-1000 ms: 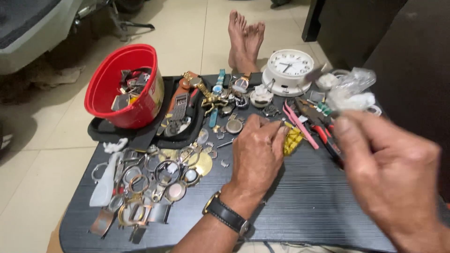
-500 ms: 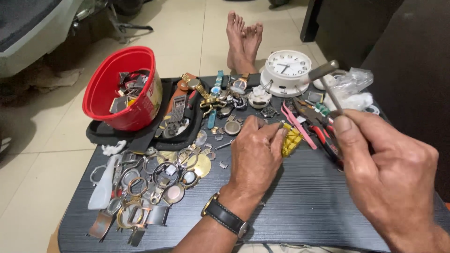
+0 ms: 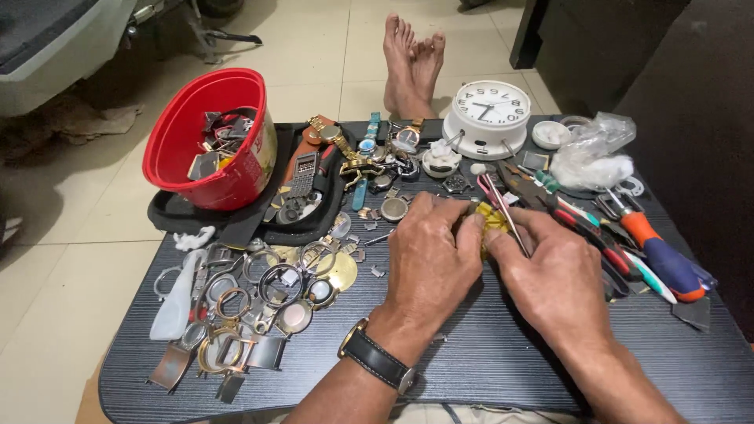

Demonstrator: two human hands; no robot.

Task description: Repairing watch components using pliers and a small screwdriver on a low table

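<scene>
Left grip (image 3: 430, 253) clenches over a small yellow piece (image 3: 492, 221) at mid-tabletop (image 3: 471, 369); right grip (image 3: 550, 271) pinches thin tweezers (image 3: 503, 212), tips at that piece. To do this well, I judge, keep the left hand pressing it flat and steady, work the tweezers gently, and avoid nudging the pliers (image 3: 577, 220) just beside.
</scene>
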